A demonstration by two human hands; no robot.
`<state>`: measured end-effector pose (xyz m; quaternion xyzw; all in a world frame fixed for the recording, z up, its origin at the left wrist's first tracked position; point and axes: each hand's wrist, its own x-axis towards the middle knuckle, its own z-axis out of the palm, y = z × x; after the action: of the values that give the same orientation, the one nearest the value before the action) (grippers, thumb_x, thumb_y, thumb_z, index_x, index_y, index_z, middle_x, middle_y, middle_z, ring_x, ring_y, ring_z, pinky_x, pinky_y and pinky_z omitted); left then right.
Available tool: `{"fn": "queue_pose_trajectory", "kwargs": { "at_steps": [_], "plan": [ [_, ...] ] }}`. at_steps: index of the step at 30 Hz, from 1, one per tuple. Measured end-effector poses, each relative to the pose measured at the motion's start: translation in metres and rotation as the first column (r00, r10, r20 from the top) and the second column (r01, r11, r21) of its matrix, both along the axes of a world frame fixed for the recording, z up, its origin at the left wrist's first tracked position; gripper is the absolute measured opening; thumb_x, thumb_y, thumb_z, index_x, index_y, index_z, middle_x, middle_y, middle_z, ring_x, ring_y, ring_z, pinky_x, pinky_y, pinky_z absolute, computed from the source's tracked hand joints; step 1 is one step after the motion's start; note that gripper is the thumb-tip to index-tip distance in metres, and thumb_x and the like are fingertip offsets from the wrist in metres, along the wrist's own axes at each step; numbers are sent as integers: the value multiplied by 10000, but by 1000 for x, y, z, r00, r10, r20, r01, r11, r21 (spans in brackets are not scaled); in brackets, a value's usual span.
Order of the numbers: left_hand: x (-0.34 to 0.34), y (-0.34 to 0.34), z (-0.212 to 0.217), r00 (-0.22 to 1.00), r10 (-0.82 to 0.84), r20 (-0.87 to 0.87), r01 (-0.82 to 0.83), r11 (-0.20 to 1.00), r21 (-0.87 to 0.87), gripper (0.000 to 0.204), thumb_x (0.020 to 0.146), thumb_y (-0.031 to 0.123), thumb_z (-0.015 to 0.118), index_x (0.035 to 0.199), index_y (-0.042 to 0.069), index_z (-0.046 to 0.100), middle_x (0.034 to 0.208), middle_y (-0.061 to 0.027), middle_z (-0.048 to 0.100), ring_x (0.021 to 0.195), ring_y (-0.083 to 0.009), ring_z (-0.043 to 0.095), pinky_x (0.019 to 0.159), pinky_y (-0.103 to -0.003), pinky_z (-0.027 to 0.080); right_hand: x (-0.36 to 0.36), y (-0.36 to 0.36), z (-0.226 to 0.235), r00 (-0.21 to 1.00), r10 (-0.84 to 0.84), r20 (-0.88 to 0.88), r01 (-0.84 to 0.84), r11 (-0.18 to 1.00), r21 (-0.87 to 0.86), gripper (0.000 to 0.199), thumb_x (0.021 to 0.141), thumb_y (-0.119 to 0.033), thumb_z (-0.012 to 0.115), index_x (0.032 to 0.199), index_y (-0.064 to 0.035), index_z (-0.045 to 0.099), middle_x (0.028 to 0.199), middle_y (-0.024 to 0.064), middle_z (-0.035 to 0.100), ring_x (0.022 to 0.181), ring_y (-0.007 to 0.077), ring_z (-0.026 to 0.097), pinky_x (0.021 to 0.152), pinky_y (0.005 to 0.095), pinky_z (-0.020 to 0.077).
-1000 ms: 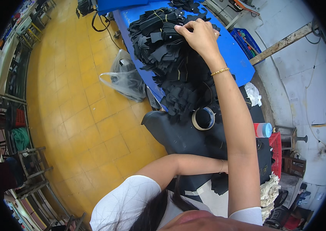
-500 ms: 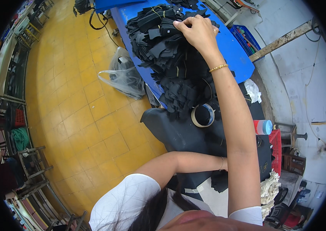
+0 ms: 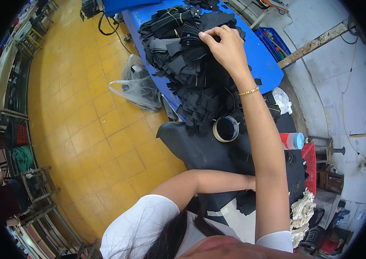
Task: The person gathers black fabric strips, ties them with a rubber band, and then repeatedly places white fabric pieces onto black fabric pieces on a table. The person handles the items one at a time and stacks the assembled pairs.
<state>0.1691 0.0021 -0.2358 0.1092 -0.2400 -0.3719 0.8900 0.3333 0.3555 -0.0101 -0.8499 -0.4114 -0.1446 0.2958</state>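
Observation:
My right hand (image 3: 226, 48) reaches over a large heap of black cut fabric pieces (image 3: 183, 60) on a blue table (image 3: 264, 64). Thumb and fingers are closed on a fanned stack of black fabric pieces (image 3: 191, 33), their edges spread to the left of the thumb. Some bundles in the heap are tied with thin yellowish bands. My left arm bends across in front of me, and its wrist passes behind my right forearm. Only a sliver of my left hand (image 3: 253, 183) shows there, its fingers hidden.
A roll of tape (image 3: 216, 134) lies on a black-covered surface (image 3: 183, 144) nearer me. Right of my forearm are a blue-capped bottle (image 3: 296, 141) and a red plastic basket (image 3: 309, 166). A clear plastic bag (image 3: 142, 93) hangs near the table's left side, above yellow floor tiles (image 3: 92, 112).
My right hand has drawn slightly nearer to me, and the black pieces by its thumb are more fanned out. The left arm stays in place.

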Motion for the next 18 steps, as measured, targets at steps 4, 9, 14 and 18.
{"fn": "queue_pose_trajectory", "kwargs": {
  "at_steps": [4,9,14,18],
  "plan": [
    [-4,-4,1,1000,-2,-1,2,1000,12,429,997,179,549,1407,71,488,1357,-52,556,1209,-150,545,1004,-333,462,0,-4,-4,999,0,-33,3,997,81,339,870,-361,711,958,-39,767,929,97,695,986,277,602,879,393,471],
    [-6,-6,1,1000,-8,2,8,1000,25,445,982,174,566,1406,63,482,1346,-56,558,1197,-152,549,994,-331,469,4,-5,-6,1000,0,-23,2,994,105,348,860,-349,724,942,-13,762,919,111,698,885,251,634,814,364,489],
    [-5,-5,2,1000,-9,3,9,999,42,463,968,168,584,1404,55,476,1334,-61,561,1185,-153,554,984,-329,475,6,-7,-6,993,32,-114,-16,990,143,358,843,-343,730,913,7,754,891,100,686,807,210,633,757,328,480],
    [-6,-5,4,1000,-16,11,15,999,49,478,957,164,598,1403,49,471,1325,-64,563,1175,-154,558,975,-327,480,5,-10,-4,986,9,-168,16,989,145,352,835,-330,721,901,15,747,869,90,669,796,200,617,735,322,467]
  ]
}}
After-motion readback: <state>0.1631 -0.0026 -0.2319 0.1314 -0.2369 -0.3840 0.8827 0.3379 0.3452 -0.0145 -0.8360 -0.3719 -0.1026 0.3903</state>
